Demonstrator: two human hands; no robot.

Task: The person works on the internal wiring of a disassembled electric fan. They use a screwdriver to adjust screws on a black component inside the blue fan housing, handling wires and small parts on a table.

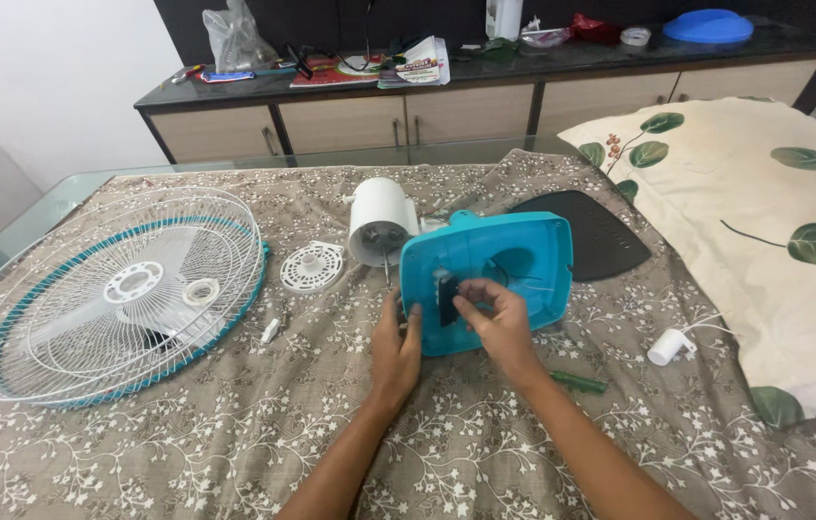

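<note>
A tabletop point(485, 453) under a brown floral cloth fills the frame, with a leaf-printed cream cushion point(764, 231) at the right edge. At the left lies the largest loose part, a white wire fan guard point(109, 299) with a teal rim: broad, springy and probably light, best lifted by the rim rather than by its thin wires. In the centre sits the teal plastic fan base shell point(485, 279), tipped up on edge with its hollow side towards the viewer. It looks rigid, smooth and light, so it could slide on the cloth. The left hand point(395, 347) grips its lower left rim, which seems the firmest place to hold. The right hand point(497, 323) reaches into the hollow, its fingertips pinching a small dark part point(448, 300) fixed inside; this part and the thin wires near it look delicate. Just behind the shell stands the white motor housing point(381, 221), likely the heaviest piece. A round white grille cap point(313, 266) lies beside it, and a white plug point(670, 345) lies at centre right.
</note>
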